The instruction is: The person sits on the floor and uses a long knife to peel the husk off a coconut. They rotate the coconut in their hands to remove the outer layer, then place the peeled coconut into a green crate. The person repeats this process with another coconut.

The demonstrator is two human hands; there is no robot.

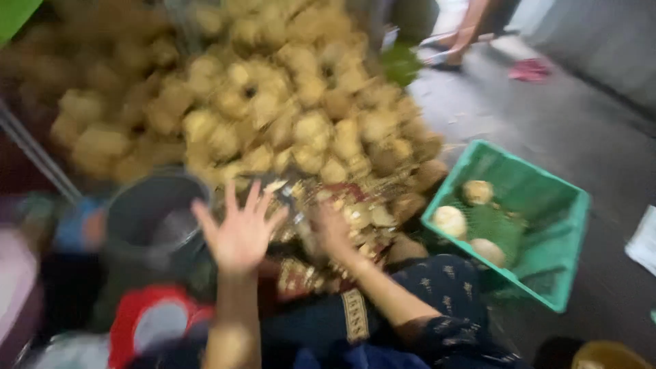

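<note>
Dozens of husked coconuts (273,102), pale tan and fibrous, are lying heaped in a large pile that is filling the upper left and centre of the view, its near edge sitting just beyond both hands. Judged by their look, these are handling as heavy, hard and rigid items with a rough, stringy surface that is giving good friction; a wide cupping hold around the rounded body is looking like the soundest place to take one, since the loose fibres are offering little to pull on. Left hand (239,229) is hovering with all fingers spread wide and the palm facing away, holding nothing, above a dark round bucket (147,212). Right hand (333,229) is reaching down to the foot of the pile among husk scraps over a patterned cloth (301,277); motion blur is hiding the fingers, so whether they are closing on anything cannot be told. Right of the hands, a green plastic crate (547,205) is resting on the grey concrete floor (547,123), holding three trimmed, paler coconuts (451,220) lying well apart from the pile. Further out, a red and white object (147,318) is showing at lower left, and another person's arm (468,27) is reaching down at the top right near a pink item (529,68) on the floor.
</note>
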